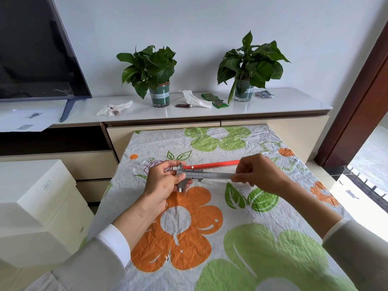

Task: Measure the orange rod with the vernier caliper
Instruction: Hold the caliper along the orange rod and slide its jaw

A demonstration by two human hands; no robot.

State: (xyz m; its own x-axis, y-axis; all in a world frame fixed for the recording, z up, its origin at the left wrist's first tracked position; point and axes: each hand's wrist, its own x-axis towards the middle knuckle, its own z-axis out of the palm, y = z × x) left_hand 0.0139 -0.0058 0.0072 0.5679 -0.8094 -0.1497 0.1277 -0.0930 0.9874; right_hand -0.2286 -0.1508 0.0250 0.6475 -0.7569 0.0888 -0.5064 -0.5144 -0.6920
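The steel vernier caliper [206, 175] is held level above the flowered cloth. My left hand [162, 181] grips its jaw end, thumb on the slider, and the jaws point down toward me. My right hand [259, 174] pinches the far right end of the beam. The orange rod [216, 164] lies on the cloth just behind the caliper, running left to right; its right end is hidden behind my right hand. Rod and caliper look apart, with the jaws closed and not around the rod.
A table covered by a flowered cloth [210, 227] fills the foreground. White boxes [37, 206] stand at the left. Behind is a low white cabinet [189, 110] with two potted plants, tissues, packets and a TV [35, 49]. A door frame [361, 101] is at the right.
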